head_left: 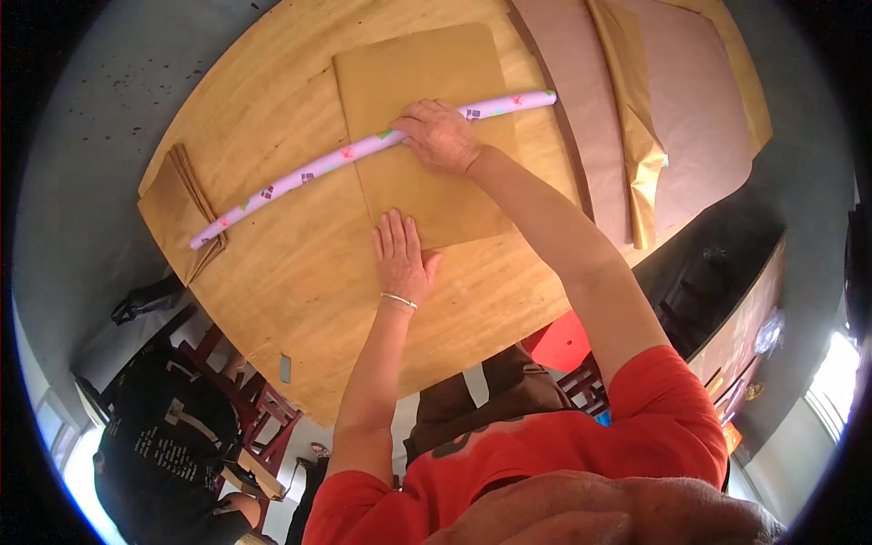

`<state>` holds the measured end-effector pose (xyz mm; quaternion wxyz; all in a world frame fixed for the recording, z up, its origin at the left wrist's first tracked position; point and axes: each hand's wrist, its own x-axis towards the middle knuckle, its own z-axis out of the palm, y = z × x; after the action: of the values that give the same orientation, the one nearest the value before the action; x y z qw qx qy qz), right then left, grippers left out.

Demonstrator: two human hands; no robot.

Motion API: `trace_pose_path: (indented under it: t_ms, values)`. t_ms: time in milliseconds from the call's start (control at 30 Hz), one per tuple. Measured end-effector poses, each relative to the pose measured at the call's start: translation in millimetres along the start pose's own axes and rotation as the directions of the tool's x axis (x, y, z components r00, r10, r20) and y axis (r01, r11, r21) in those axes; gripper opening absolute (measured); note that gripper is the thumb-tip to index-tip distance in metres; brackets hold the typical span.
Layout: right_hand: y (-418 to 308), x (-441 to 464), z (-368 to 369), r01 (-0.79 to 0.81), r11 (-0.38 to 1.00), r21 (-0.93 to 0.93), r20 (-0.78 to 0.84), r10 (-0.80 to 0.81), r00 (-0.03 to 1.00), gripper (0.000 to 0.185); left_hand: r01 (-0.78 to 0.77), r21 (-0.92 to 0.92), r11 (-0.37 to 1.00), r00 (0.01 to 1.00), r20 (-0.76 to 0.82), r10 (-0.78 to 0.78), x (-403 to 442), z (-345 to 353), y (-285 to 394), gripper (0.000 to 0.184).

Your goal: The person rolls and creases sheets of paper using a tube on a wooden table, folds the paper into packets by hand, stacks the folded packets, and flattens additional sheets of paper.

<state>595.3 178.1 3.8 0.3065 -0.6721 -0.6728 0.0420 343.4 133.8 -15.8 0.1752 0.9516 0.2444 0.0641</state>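
Observation:
A long, thin roll of lilac wrapping paper (318, 170) with small coloured prints lies slantwise across the wooden table (300, 282). My right hand (440, 136) is closed over the roll right of its middle, the fingers curled round its far side. Beneath the roll's right half is a flat brown paper sheet (418, 68). My left hand (404, 261) rests flat with fingers stretched out, its fingertips on the near left part of that sheet. It holds nothing. A pale bracelet circles my left wrist.
Folded brown paper (177, 204) lies at the table's left edge, under the roll's end. Large brown paper sheets (681, 100) with a folded golden-brown strip (640, 145) cover the right side. A person in black (173, 427) is at the lower left. A red stool (560, 343) stands near the table's edge.

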Motion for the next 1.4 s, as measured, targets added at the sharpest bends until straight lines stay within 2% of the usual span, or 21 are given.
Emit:
trace_pose_path:
  t_ms: [200, 300, 367, 500, 633, 700, 867, 933, 967, 1067, 1100, 1167, 1233, 1267, 1333, 1367, 1400]
  values:
    - [21.1, 20.9, 5.3, -0.023, 0.999, -0.026, -0.023, 0.023, 0.999, 0.023, 0.04, 0.008, 0.999, 0.997, 0.073, -0.041, -0.2, -1.4, 1.8, 0.084]
    - [25.8, 31.7, 6.1, -0.012, 1.0, -0.024, -0.047, 0.01, 0.999, 0.028, 0.04, 0.013, 0.999, 0.996, 0.077, -0.041, -0.9, -1.8, 1.2, 0.084]
    - [23.4, 41.0, 1.5, -0.082, 0.992, -0.1, -0.134, 0.068, 0.989, 0.032, 0.042, 0.005, 0.999, 0.997, 0.071, -0.043, -1.2, -1.4, 1.2, 0.085]
    - [26.9, 49.3, -5.0, -0.025, 0.997, -0.079, -0.043, 0.022, 0.999, 0.036, 0.085, -0.017, 0.996, 0.991, 0.106, -0.082, -0.1, -2.4, 2.6, 0.086]
    - [23.1, 47.2, -0.7, 0.046, 0.999, -0.005, -0.084, -0.046, 0.995, 0.025, 0.063, -0.168, 0.984, 0.998, -0.011, -0.066, -3.3, 1.5, -2.3, 0.088]
    - [21.5, 44.6, -2.2, 0.07, 0.998, 0.004, -0.077, -0.069, 0.995, 0.023, 0.074, -0.168, 0.983, 0.997, -0.02, -0.078, -4.6, -0.7, -2.8, 0.087]
    - [6.8, 46.8, -18.1, 0.012, 1.0, 0.026, -0.049, -0.011, 0.999, 0.025, 0.017, -0.238, 0.971, 0.996, -0.076, -0.037, -3.2, -28.9, -4.9, 0.084]
    - [3.9, 49.4, -18.8, -0.002, 0.999, 0.039, -0.026, 0.003, 1.0, 0.025, 0.003, -0.206, 0.979, 0.99, -0.138, -0.032, -9.1, -48.1, -20.2, 0.075]
    - [2.2, 50.9, -19.3, -0.021, 0.999, 0.04, -0.012, 0.021, 1.0, 0.026, 0.072, -0.168, 0.983, 0.972, -0.208, -0.107, -11.8, -63.9, -34.8, 0.067]
    - [0.3, 52.5, -15.1, -0.005, 1.0, -0.006, -0.024, 0.005, 1.0, 0.026, 0.191, -0.121, 0.974, 0.897, -0.382, -0.223, -31.7, -93.9, -128.0, 0.052]
    - [0.6, 51.6, -14.5, 0.0, 1.0, -0.003, -0.022, 0.0, 1.0, 0.026, 0.267, 0.079, 0.96, 0.865, -0.458, -0.203, -35.5, -106.2, -158.0, 0.047]
    - [2.1, 49.8, -10.5, -0.003, 0.999, -0.053, -0.054, 0.0, 0.999, 0.025, 0.368, 0.206, 0.907, 0.868, -0.426, -0.256, -47.8, -129.4, -224.9, 0.042]
    - [0.4, 47.9, -10.0, -0.04, 0.998, -0.038, -0.045, 0.039, 0.998, 0.024, 0.382, 0.43, 0.818, 0.905, -0.355, -0.236, -54.6, -144.0, -288.1, 0.039]
    - [-0.7, 47.5, -11.7, -0.079, 0.996, -0.03, -0.038, 0.078, 0.996, 0.023, 0.383, 0.428, 0.819, 0.905, -0.354, -0.237, -53.4, -149.0, -308.1, 0.039]
    - [-3.3, 46.8, -14.2, -0.082, 0.997, -0.013, -0.048, 0.081, 0.996, 0.023, 0.402, 0.6, 0.692, 0.914, -0.306, -0.266, -47.7, -161.6, -331.6, 0.035]
    - [-4.8, 46.7, -14.4, -0.083, 0.996, 0.01, -0.058, 0.084, 0.995, 0.023, 0.404, 0.598, 0.693, 0.914, -0.305, -0.269, -44.5, -168.8, -328.3, 0.035]
    - [-3.8, 44.8, -12.7, -0.082, 0.997, 0.01, -0.055, 0.082, 0.995, 0.023, 0.419, 0.561, 0.714, 0.907, -0.218, -0.361, -40.1, -171.9, -324.0, 0.034]
